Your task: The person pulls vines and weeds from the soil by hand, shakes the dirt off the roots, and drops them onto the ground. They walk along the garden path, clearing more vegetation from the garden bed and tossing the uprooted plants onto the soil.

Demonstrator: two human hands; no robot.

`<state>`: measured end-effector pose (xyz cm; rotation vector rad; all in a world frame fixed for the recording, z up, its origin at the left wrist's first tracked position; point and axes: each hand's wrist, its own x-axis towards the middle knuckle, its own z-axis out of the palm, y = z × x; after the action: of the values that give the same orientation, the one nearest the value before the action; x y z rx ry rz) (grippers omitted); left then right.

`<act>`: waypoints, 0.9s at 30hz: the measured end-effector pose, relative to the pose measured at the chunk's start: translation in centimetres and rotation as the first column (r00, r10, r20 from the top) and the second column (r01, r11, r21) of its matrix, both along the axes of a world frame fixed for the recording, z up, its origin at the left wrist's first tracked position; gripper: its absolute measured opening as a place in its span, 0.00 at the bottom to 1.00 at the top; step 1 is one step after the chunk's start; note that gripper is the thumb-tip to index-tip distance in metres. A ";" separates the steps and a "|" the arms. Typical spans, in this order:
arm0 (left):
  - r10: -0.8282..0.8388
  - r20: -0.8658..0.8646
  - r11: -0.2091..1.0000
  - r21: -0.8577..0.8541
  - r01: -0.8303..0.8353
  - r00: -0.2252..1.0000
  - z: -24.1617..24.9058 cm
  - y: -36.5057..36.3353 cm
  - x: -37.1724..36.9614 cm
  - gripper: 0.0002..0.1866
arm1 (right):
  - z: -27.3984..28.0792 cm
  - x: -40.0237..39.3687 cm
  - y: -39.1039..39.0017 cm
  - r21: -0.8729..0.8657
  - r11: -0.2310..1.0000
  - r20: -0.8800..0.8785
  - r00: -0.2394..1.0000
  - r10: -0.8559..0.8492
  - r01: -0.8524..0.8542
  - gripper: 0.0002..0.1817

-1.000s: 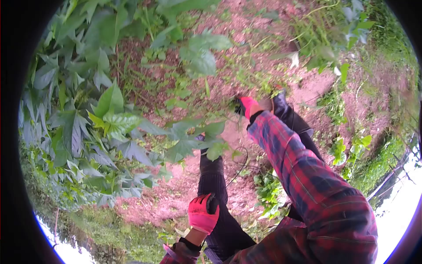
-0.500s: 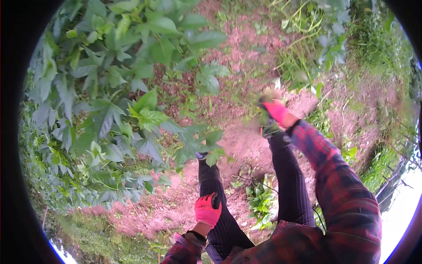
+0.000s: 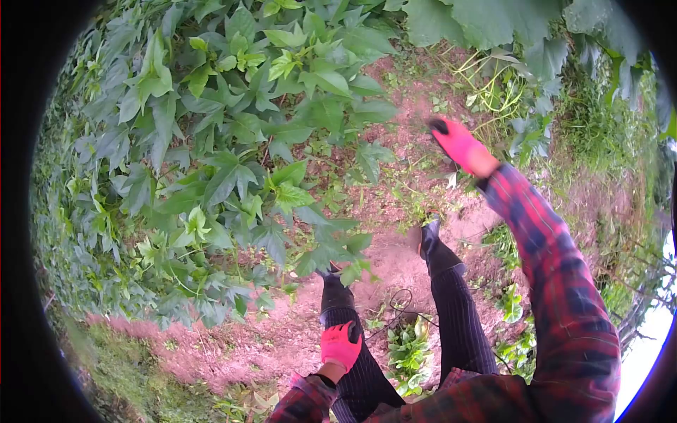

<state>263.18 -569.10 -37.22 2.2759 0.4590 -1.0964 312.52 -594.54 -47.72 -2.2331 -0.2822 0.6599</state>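
Observation:
My right hand [image 3: 458, 144], in a pink glove with dark fingertips, reaches forward above the reddish soil [image 3: 395, 225]. Its fingers look stretched out, and I see nothing held in them. Pale green cut-looking stems [image 3: 493, 95] lie just beyond it. My left hand [image 3: 341, 344], in a matching glove, rests on my left leg [image 3: 360, 370] near the knee. Its fingers are curled in, and whatever they may hold is hidden. Dense leafy vines [image 3: 233, 169] with lobed leaves spread ahead and to the left of both hands.
Large broad leaves [image 3: 486, 21] hang at the top right. My dark boots [image 3: 431, 236] stand on the soil. Between my legs are a small leafy plant [image 3: 407, 352] and a thin dark looped cord or stem [image 3: 400, 299]. Grass [image 3: 599, 141] grows at the right.
My right hand has moved from beside my right boot forward and up, away from it. My left hand stays on my leg. The view has shifted slightly.

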 end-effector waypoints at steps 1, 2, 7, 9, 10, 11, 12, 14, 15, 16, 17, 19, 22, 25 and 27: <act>0.006 -0.006 1.000 0.008 -0.006 1.000 0.2 0.0 0.0 0.23 | -1.1 1.5 4.9 0.048 0.997 0.028 0.998 -0.060 0.059 0.21; 0.011 -0.013 1.000 0.016 -0.011 1.000 0.3 0.1 -0.1 0.22 | -2.2 3.3 9.0 0.079 0.993 -0.097 0.992 -0.081 0.089 0.20; 0.123 0.101 0.992 0.009 -0.125 0.987 0.1 1.0 -2.0 0.21 | -5.2 3.1 22.4 0.196 0.897 -0.469 0.841 -0.269 0.396 0.26; 0.170 0.134 0.985 -0.008 -0.171 0.976 0.2 1.3 -2.8 0.21 | -3.8 2.0 25.1 0.099 0.898 -0.590 0.752 -0.294 0.429 0.25; 0.195 0.091 0.981 -0.040 -0.192 0.977 -0.1 1.4 -3.2 0.22 | -2.6 1.4 24.8 -0.049 0.988 -0.581 0.801 -0.146 0.145 0.24; 0.219 0.052 0.974 -0.073 -0.215 0.974 -0.2 1.3 -3.2 0.24 | -1.5 0.7 24.0 -0.132 0.991 -0.580 0.812 -0.072 -0.007 0.23; 0.230 0.060 0.971 -0.084 -0.224 0.971 -0.1 0.9 -3.1 0.24 | -0.4 0.0 23.3 -0.206 0.965 -0.584 0.811 0.013 -0.164 0.22; 0.155 0.030 0.988 0.001 -0.155 0.987 -0.2 0.5 -2.7 0.24 | 1.8 -1.9 20.9 -0.278 0.573 -0.523 0.622 0.582 -0.771 0.22; 0.156 0.035 0.988 -0.001 -0.156 0.987 -0.4 0.6 -2.6 0.24 | 2.0 -2.2 19.5 -0.320 0.242 -0.517 0.383 0.765 -0.916 0.22; 0.141 0.033 0.990 -0.011 -0.141 0.989 -0.5 0.5 -2.8 0.24 | 1.2 -2.4 17.8 -0.424 0.020 -0.537 0.269 0.800 -0.905 0.23; 0.125 0.033 0.992 -0.021 -0.124 0.992 -0.6 0.5 -2.9 0.25 | -0.1 -2.5 15.8 -0.509 -0.199 -0.569 0.154 0.807 -0.837 0.24; 0.127 0.030 0.992 -0.017 -0.127 0.991 -0.4 0.7 -2.7 0.25 | -2.1 -1.0 10.3 -0.663 -0.098 -0.379 0.220 0.899 -0.742 0.24; 0.127 -0.005 0.991 -0.030 -0.127 0.992 -0.3 1.2 -2.1 0.25 | -3.4 -0.3 8.7 -0.695 0.152 -0.176 0.372 0.911 -0.703 0.24; 0.122 0.005 0.992 -0.032 -0.122 0.992 -0.5 1.2 -2.4 0.25 | 0.9 -0.9 13.6 -0.579 0.064 -0.459 0.389 0.799 -0.813 0.28; 0.121 0.038 0.993 -0.013 -0.121 0.992 -0.6 1.2 -2.2 0.24 | 1.9 -2.6 16.5 -0.594 0.118 -0.216 0.299 0.929 -0.796 0.29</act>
<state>260.95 -567.86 -37.80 2.2245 0.5664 -0.9911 309.89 -578.02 -45.79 -2.5723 -1.9283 1.2631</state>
